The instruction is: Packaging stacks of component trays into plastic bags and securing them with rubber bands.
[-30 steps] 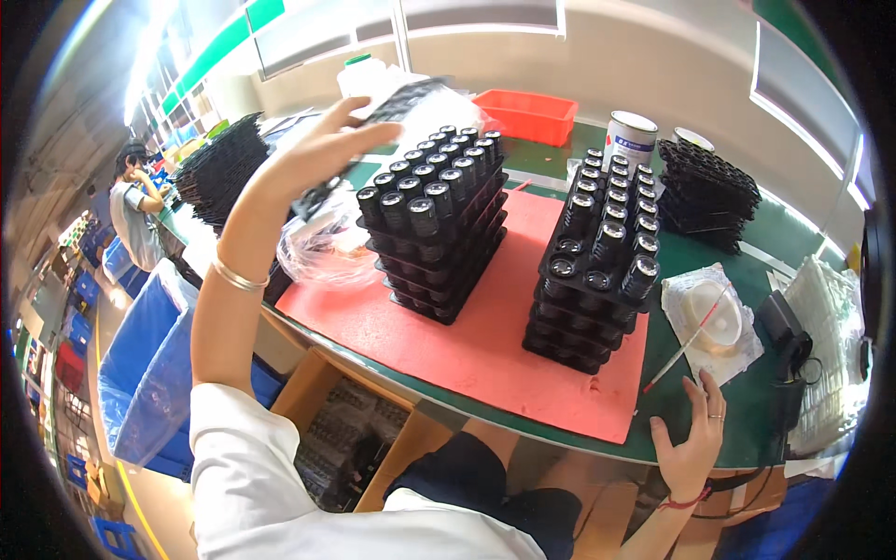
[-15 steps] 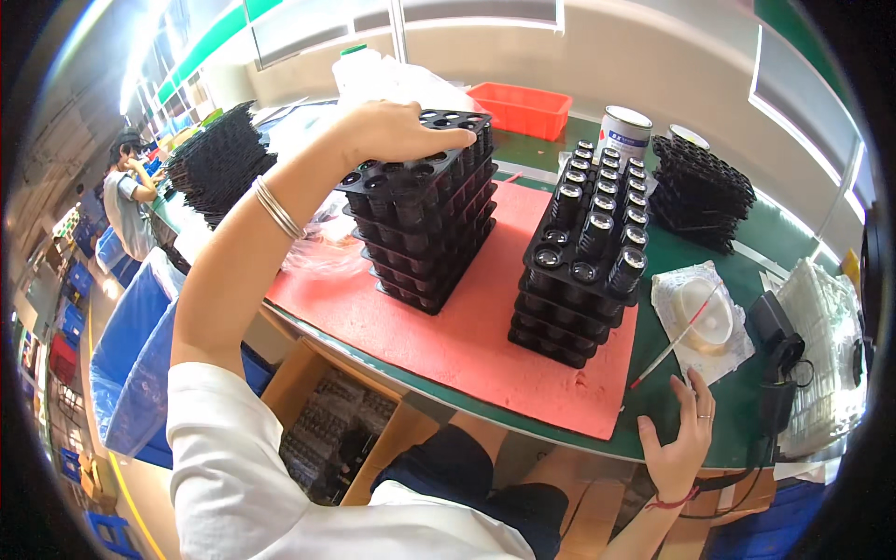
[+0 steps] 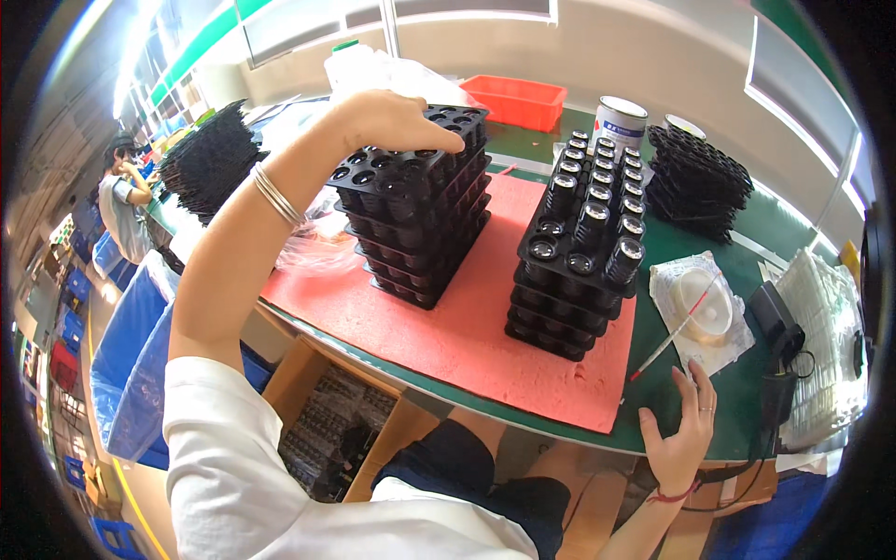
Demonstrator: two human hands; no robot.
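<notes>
My left hand reaches over the top of a tall stack of black moulded trays with round holes. Its thumb stretches across the top tray toward the right side. The other fingers are hidden behind the hand, so whether they grip the tray does not show. To the right stands a second stack of black trays; several black cylinders with shiny, glassy tops stand upright in its top tray. Over the table's near right edge, my right hand is open, fingers apart, holding nothing. Just beyond it lies a thin red-and-white stick.
Both stacks stand on a pink mat on the green table. A white dish sits under the stick's far end. Behind are a red bin, a white can and more black trays. A blue lined bin stands left.
The view has shifted slightly. My left hand stays over the tray stack, and my right hand keeps nearly the same place and spread.
</notes>
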